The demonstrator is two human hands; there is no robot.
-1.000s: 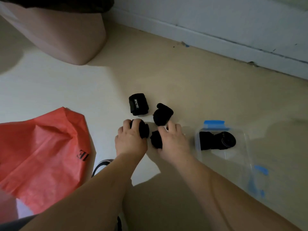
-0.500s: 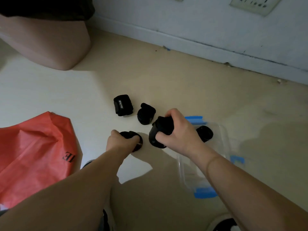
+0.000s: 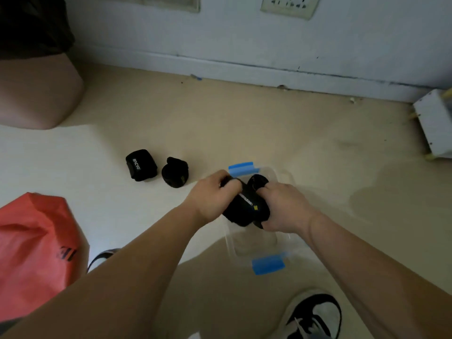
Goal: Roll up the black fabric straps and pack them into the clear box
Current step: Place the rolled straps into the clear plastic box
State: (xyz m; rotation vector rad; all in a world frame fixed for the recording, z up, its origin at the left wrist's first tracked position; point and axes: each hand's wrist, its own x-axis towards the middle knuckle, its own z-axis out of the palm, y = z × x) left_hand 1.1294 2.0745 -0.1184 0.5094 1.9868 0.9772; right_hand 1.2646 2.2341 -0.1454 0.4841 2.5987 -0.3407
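The clear box [image 3: 254, 243] with blue latches lies on the floor in front of me. Over its far half, my left hand [image 3: 210, 199] and my right hand [image 3: 285, 206] each grip a black rolled strap [image 3: 247, 209], pressed side by side. Another roll [image 3: 256, 182] shows inside the box just beyond my right fingers. Two more rolled straps lie on the floor to the left: one with white lettering [image 3: 141, 165] and one beside it [image 3: 175, 175].
A red bag [image 3: 36, 250] lies at the left with a dark strap loop [image 3: 102, 256] by it. A pink rounded object [image 3: 36, 91] sits far left. A white box [image 3: 435, 123] stands by the wall at the right. My shoe [image 3: 315, 316] is near the bottom.
Both hands lifted rolls off the floor and carried them rightward. They now meet over the clear box; the left hand was still at the floor half a second ago.
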